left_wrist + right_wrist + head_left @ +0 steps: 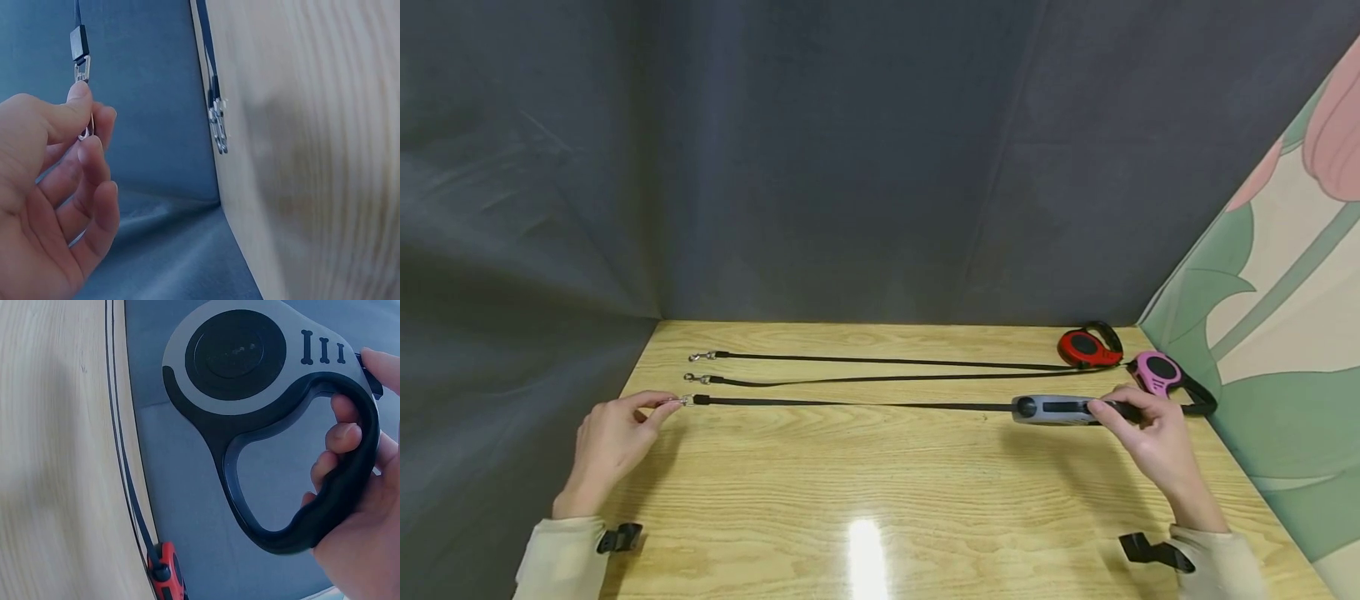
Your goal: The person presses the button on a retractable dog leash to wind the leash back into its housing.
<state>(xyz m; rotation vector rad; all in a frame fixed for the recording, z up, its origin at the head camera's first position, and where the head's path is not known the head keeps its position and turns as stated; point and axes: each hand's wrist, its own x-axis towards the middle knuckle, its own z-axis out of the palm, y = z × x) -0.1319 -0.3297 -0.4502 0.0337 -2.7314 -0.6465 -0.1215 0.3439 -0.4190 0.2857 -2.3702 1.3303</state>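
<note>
My left hand (pixel 616 442) pinches a silver snap hook (pixel 82 70) between thumb and fingers. From that hook a black leash strap (pixel 850 406) runs taut across to a grey and black retractable leash (pixel 234 353). The right hand (pixel 1157 442) grips its looped black handle (pixel 347 494), fingers through the opening and thumb at the button. In the wrist views, both ends are held up off the table. Behind it on the table lie a red retractable leash (pixel 1084 347) and a pink one (pixel 1157 371), their straps stretched leftward.
Two more snap hooks (pixel 703 356) lie at the left ends of the table straps. The wooden table (pixel 820 492) meets a dark grey cloth (pixel 850 167) at the back and left. A flower-patterned panel (pixel 1285 400) borders the right side.
</note>
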